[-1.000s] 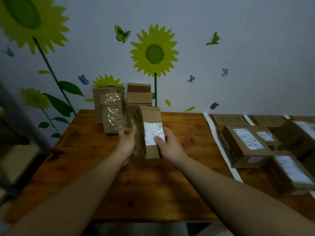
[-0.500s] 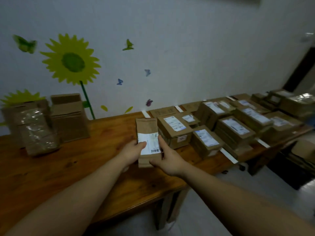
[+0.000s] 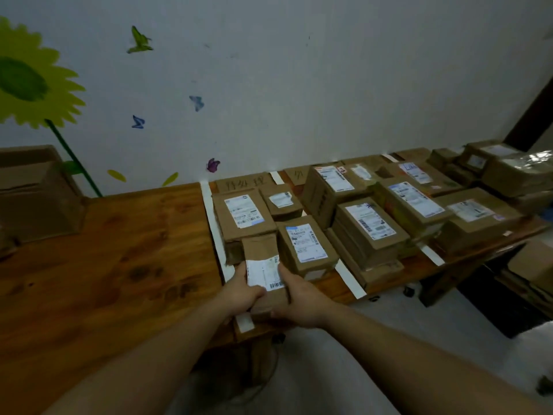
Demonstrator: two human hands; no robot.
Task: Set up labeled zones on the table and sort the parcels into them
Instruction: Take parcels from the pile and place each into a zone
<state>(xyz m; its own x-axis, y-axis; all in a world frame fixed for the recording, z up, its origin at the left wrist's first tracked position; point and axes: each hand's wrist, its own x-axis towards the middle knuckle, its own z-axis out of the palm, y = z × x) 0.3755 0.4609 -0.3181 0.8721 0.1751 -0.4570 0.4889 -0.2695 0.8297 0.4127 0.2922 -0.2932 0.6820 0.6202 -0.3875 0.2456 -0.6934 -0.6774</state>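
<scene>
My left hand (image 3: pixel 241 291) and right hand (image 3: pixel 302 301) grip the small parcel (image 3: pixel 264 275) by its sides; I judge it light and stiff.

We note dim, flat, greyish light, no hard shadows. Glare on the clear-wrapped brown parcel (image 3: pixel 522 172) far right. Wide-angle bend curves the brown wooden table (image 3: pixel 119 265); corners darken. Print on the held slim brown cardboard parcel (image 3: pixel 259 253) reads soft.
</scene>
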